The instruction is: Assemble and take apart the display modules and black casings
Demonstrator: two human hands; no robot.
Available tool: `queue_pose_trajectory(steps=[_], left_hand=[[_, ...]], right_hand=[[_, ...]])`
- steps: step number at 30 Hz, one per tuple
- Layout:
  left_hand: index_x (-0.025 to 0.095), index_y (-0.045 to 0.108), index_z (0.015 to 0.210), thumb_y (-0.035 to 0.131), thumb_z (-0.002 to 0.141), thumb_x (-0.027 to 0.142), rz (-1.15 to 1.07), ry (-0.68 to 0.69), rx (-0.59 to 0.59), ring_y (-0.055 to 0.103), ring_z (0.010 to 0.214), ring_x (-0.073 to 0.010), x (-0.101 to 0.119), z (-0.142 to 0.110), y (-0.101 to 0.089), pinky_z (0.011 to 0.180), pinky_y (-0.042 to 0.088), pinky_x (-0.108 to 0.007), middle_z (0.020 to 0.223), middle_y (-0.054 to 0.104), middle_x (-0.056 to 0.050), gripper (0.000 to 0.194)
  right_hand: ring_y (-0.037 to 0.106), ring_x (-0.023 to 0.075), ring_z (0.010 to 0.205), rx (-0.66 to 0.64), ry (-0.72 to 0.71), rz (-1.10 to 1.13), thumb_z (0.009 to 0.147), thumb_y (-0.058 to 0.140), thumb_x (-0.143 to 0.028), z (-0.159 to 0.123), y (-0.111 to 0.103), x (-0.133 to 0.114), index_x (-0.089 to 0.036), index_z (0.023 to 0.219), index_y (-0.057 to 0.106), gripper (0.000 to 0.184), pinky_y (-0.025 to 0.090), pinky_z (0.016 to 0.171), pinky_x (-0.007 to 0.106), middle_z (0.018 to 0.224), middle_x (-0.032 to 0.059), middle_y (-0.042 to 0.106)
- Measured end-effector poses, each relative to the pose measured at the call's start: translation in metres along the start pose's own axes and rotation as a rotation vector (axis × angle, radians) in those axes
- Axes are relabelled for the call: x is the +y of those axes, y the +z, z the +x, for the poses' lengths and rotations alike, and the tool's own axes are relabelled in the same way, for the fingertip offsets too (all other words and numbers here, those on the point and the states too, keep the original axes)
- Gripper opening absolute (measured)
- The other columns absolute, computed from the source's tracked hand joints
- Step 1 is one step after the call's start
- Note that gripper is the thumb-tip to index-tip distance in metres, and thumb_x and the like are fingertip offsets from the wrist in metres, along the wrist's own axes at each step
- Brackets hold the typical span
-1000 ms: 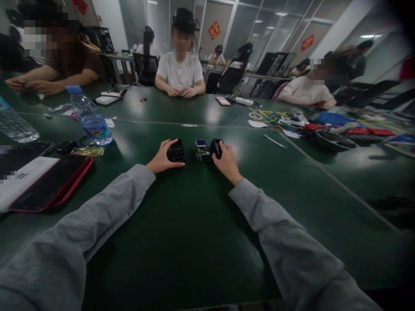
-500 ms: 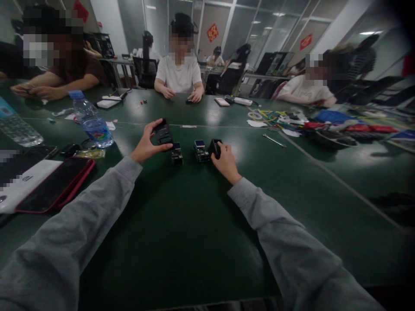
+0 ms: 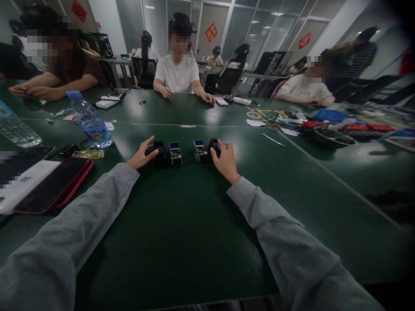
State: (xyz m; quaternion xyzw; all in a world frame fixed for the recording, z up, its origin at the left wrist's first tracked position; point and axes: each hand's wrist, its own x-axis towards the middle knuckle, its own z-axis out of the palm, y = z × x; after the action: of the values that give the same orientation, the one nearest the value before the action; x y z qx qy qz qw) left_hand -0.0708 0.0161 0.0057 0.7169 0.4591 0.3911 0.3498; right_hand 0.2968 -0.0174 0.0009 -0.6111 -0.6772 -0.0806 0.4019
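On the green table [image 3: 181,224], two small circuit boards with little screens stand side by side: the left board [image 3: 175,154] and the right board [image 3: 200,151]. My left hand [image 3: 140,155] grips a black plastic case [image 3: 160,152] by its left side, thumb in front and index finger raised behind. That case rests on the table just left of the left board. Another black plastic case [image 3: 214,144] is held between thumb and fingers of my right hand [image 3: 227,160], close to the right board. Some of the right fingers are hidden behind it.
Two water bottles [image 3: 92,123] and several phones [image 3: 53,185] lie to my left. At right are a wrench [image 3: 272,139] and a heap of cables and bags [image 3: 333,121]. People sit across the table, one person's hand [image 3: 209,98] near a small dark item.
My left hand has lowered its case from a tilted, raised position to the table, moving slightly left and down. My right hand stays nearly still. The person opposite has stretched an arm sideways.
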Motion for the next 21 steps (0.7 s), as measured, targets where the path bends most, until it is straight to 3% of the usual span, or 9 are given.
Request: queue_pose_trajectory(steps=[2, 5, 9, 11, 15, 21], left_hand=[[0.020, 0.043, 0.140, 0.051, 0.085, 0.064, -0.077, -0.045, 0.101, 0.046, 0.131, -0.0320, -0.004, 0.002, 0.001, 0.109, 0.038, -0.050, 0.144, 0.044, -0.015, 0.071], [0.019, 0.053, 0.130, 0.050, 0.088, 0.058, -0.124, -0.102, 0.159, 0.057, 0.118, -0.0280, -0.005, 0.002, 0.002, 0.102, 0.046, -0.046, 0.127, 0.060, -0.012, 0.057], [0.018, 0.057, 0.126, 0.053, 0.089, 0.050, -0.115, -0.106, 0.147, 0.059, 0.113, -0.0252, -0.001, 0.001, 0.003, 0.099, 0.048, -0.042, 0.120, 0.064, -0.009, 0.049], [0.019, 0.057, 0.126, 0.053, 0.089, 0.048, -0.107, -0.105, 0.151, 0.058, 0.114, -0.0245, 0.002, 0.000, 0.003, 0.100, 0.047, -0.041, 0.120, 0.064, -0.009, 0.047], [0.018, 0.056, 0.126, 0.051, 0.091, 0.045, -0.108, -0.112, 0.149, 0.059, 0.111, -0.0239, 0.008, -0.001, 0.004, 0.100, 0.046, -0.042, 0.119, 0.064, -0.008, 0.045], [0.017, 0.057, 0.125, 0.050, 0.091, 0.044, -0.095, -0.123, 0.143, 0.058, 0.113, -0.0248, 0.015, -0.003, 0.005, 0.101, 0.046, -0.043, 0.121, 0.064, -0.009, 0.043]], right_hand=[[0.048, 0.0276, 0.113, 0.093, -0.007, 0.007, 0.095, 0.043, -0.040, 0.000, -0.006, -0.005, -0.015, 0.127, 0.052, 0.042, 0.044, 0.099, 0.050, 0.118, 0.0151, 0.048], [0.045, 0.0258, 0.117, 0.164, -0.078, 0.035, 0.098, 0.038, -0.034, -0.002, -0.014, -0.021, -0.018, 0.122, 0.054, 0.033, 0.041, 0.102, 0.049, 0.120, 0.0128, 0.048], [0.044, 0.0266, 0.118, 0.016, -0.254, 0.038, 0.097, 0.042, -0.036, -0.009, -0.018, -0.050, -0.020, 0.127, 0.051, 0.035, 0.042, 0.101, 0.047, 0.125, 0.0130, 0.046], [0.043, 0.0277, 0.120, -0.013, -0.264, 0.008, 0.097, 0.043, -0.036, -0.010, -0.016, -0.055, -0.020, 0.130, 0.050, 0.037, 0.041, 0.101, 0.047, 0.127, 0.0136, 0.045], [0.045, 0.0285, 0.115, 0.032, -0.112, -0.040, 0.095, 0.043, -0.030, -0.006, -0.011, -0.033, -0.018, 0.123, 0.054, 0.032, 0.042, 0.098, 0.048, 0.122, 0.0148, 0.046], [0.052, 0.0273, 0.108, -0.020, 0.040, 0.033, 0.086, 0.057, -0.035, 0.000, -0.005, 0.004, -0.013, 0.118, 0.058, 0.039, 0.044, 0.097, 0.043, 0.116, 0.0161, 0.052]])
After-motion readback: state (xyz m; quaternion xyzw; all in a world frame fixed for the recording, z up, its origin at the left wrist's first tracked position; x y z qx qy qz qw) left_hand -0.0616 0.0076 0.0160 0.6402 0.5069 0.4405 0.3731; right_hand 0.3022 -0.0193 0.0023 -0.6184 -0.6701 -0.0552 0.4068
